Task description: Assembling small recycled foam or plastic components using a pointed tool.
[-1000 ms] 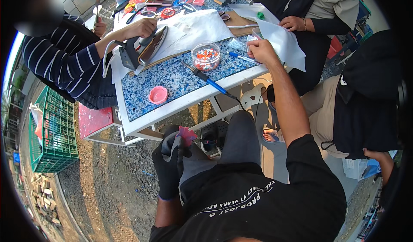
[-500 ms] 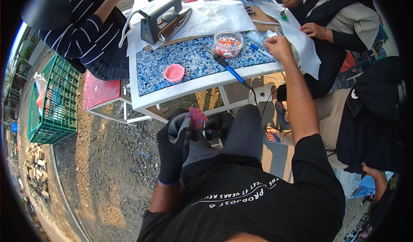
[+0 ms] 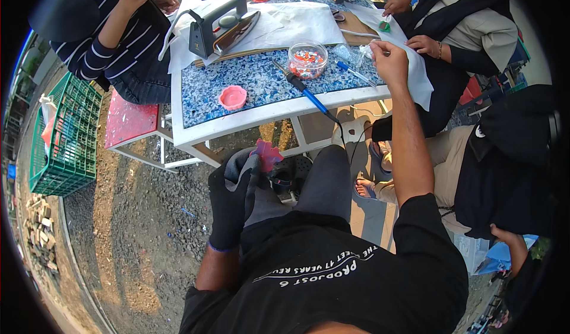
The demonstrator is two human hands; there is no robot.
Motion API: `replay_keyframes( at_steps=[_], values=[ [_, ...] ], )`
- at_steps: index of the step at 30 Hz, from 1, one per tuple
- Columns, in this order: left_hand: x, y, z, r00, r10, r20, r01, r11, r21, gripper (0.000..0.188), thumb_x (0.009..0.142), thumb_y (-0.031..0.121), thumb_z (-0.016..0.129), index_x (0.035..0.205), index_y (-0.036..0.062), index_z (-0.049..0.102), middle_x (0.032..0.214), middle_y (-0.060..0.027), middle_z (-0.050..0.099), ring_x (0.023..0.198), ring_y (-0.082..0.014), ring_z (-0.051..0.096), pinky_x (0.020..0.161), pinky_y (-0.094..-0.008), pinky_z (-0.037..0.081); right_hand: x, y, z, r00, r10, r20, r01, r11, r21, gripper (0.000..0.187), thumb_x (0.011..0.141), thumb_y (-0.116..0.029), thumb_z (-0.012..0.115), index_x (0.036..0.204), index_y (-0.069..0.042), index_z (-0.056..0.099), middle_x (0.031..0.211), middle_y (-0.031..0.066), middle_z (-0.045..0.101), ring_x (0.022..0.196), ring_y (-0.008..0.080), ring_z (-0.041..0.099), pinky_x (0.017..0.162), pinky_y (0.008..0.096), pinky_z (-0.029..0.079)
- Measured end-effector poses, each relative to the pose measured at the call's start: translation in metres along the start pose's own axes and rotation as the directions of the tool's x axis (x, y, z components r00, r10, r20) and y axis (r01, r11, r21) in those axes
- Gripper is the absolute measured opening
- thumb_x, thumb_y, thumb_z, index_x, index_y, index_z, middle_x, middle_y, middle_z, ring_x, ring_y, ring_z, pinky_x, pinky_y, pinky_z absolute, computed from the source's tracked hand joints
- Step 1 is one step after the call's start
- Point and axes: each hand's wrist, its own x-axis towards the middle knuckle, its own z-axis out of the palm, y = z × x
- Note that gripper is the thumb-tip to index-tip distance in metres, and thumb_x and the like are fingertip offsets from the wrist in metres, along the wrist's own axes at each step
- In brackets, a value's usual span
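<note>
My left hand, in a black and grey work glove, is closed on a pink flower-shaped plastic piece above my lap. Bare, my right hand reaches to the table's right side with fingers pinched together. Small whitish, crumpled material shows at its fingertips; I cannot make out what, if anything, they grip. Just left of that hand lie a blue and white pen and a clear bag. A round clear tub holds orange, white and dark chips. A pink scalloped dish sits near the front edge.
A blue-handled soldering iron overhangs the speckled blue tabletop's front edge, its cord hanging down. Behind stands a clothes iron by white sheets. People sit left and right; one hand is near a green piece.
The view has shifted slightly. My right hand has moved a little, its fingers still pinched by the whitish material. My left hand keeps the pink piece. The left person's hands have come further into view.
</note>
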Motion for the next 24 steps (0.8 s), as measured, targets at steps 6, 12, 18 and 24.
replay_keyframes(
  at_steps=[6,12,18,24],
  values=[
    [0.008,0.016,0.008,0.999,-0.020,0.048,0.023,0.997,-0.072,0.023,0.099,0.014,0.067,0.113,-0.0040,0.071,0.084,-0.0056,0.073,0.068,-0.0087,0.066,0.060,-0.0256,0.051,-0.028,-0.035,-0.036,0.945,-0.273,0.177,0.136,0.826,0.547,0.020,0.103,-0.017,0.063,0.111,-0.002,0.072,0.086,0.0020,0.072,0.073,0.0071,0.064,0.066,0.0226,0.050],
    [0.009,0.041,0.021,0.992,-0.037,0.122,0.050,0.993,-0.103,0.026,0.099,0.012,0.064,0.115,-0.0070,0.071,0.083,-0.0095,0.074,0.070,-0.0113,0.068,0.064,-0.0261,0.053,-0.099,-0.094,-0.080,0.698,-0.459,0.549,-0.152,0.655,0.740,0.017,0.105,-0.013,0.057,0.111,0.001,0.065,0.079,-0.0015,0.060,0.067,0.0018,0.055,0.066,0.0185,0.047],
    [0.002,0.043,0.038,0.980,-0.095,0.175,0.134,0.964,-0.231,0.026,0.100,0.014,0.065,0.115,-0.0077,0.070,0.083,-0.0082,0.073,0.065,-0.0122,0.068,0.059,-0.0253,0.051,-0.166,-0.141,-0.100,0.725,-0.371,0.581,0.032,0.860,0.509,0.011,0.100,-0.007,0.064,0.103,0.004,0.066,0.079,-0.0044,0.058,0.067,-0.0021,0.048,0.057,0.0147,0.040],
    [-0.004,0.048,0.042,0.968,-0.172,0.185,0.215,0.945,-0.247,0.031,0.102,0.023,0.067,0.116,-0.0047,0.070,0.081,-0.0038,0.071,0.063,-0.0062,0.061,0.054,-0.0216,0.046,-0.177,-0.147,-0.101,0.695,-0.505,0.511,0.310,0.853,0.421,0.009,0.093,-0.005,0.071,0.096,0.003,0.073,0.081,0.0076,0.072,0.068,0.0063,0.063,0.055,0.0216,0.048]
  ],
)
